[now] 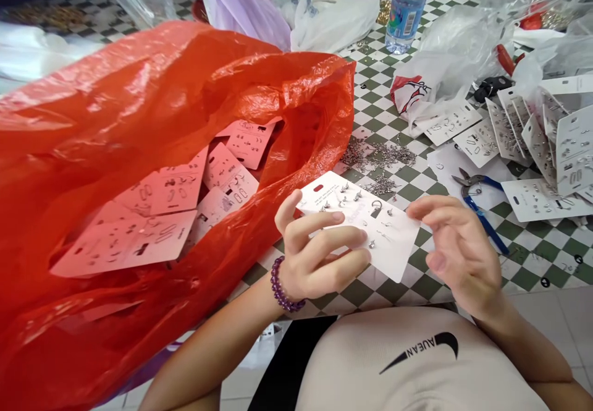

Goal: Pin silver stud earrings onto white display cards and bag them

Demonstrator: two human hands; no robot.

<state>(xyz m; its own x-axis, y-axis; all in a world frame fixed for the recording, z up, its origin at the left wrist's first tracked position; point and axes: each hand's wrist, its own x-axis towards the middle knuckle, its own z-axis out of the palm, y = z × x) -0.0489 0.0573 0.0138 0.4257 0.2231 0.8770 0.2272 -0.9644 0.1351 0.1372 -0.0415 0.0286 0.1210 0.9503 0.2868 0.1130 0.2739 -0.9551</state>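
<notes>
On my feed, a red plastic bag [199, 83] sits left of the left grip [319, 256], which holds the white earring card [384, 225] under its fingers; my right grip [463, 256], loosely parted, hovers at the card's right edge, contact unclear; blue-handled cutters [482, 220] lie just beyond.

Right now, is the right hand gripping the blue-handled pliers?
No, the blue-handled pliers lie just beyond the right hand, whose fingers are not around them.

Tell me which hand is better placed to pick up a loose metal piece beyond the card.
Probably the right hand: it looks free, open beside the white card, with the loose metal pieces just beyond. The left hand is busy holding the card.
</notes>
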